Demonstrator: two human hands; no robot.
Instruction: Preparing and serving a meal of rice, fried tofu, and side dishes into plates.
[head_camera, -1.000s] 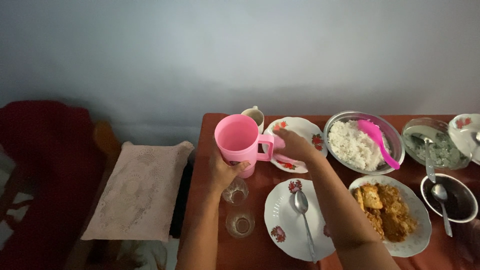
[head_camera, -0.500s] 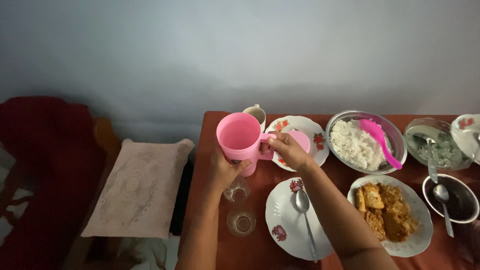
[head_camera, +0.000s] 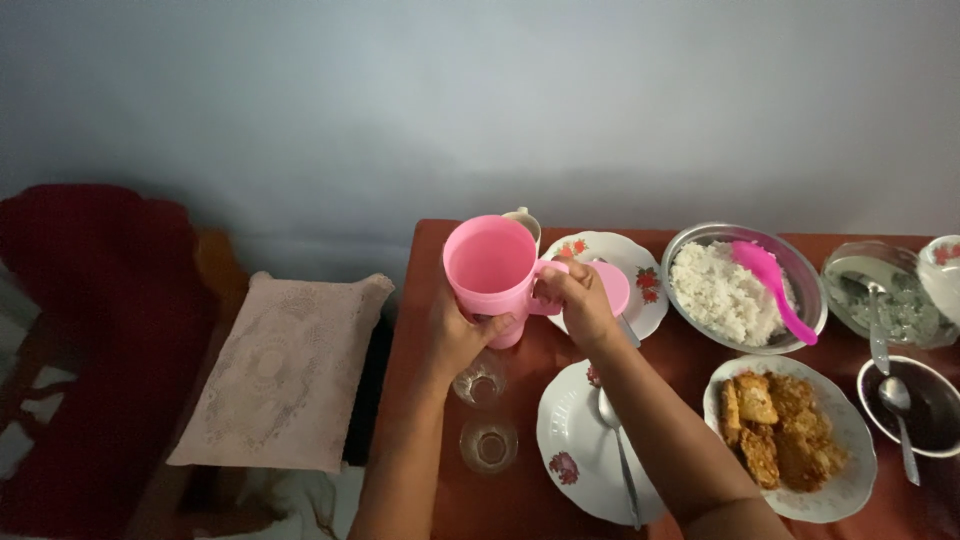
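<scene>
A pink plastic jug (head_camera: 487, 268) is held above the brown table (head_camera: 520, 500) with its top open. My left hand (head_camera: 456, 335) cups the jug's base from below. My right hand (head_camera: 575, 300) grips the jug's handle. A round pink lid (head_camera: 612, 285) lies on a flowered plate (head_camera: 640, 275) just behind my right hand. Two empty drinking glasses stand below the jug, one (head_camera: 479, 383) directly under it and another (head_camera: 488, 445) nearer to me.
A flowered plate with a spoon (head_camera: 580, 450), a metal bowl of rice (head_camera: 725, 290) with a pink scoop (head_camera: 772, 282), a plate of fried food (head_camera: 790, 430), a dark bowl with a spoon (head_camera: 925, 405), a greens bowl (head_camera: 885, 295), a beige mug (head_camera: 524, 219). A lace cushion (head_camera: 285, 370) lies left.
My right hand came off the plate with the pink lid and took hold of the jug's handle. The jug shifted slightly right and up.
</scene>
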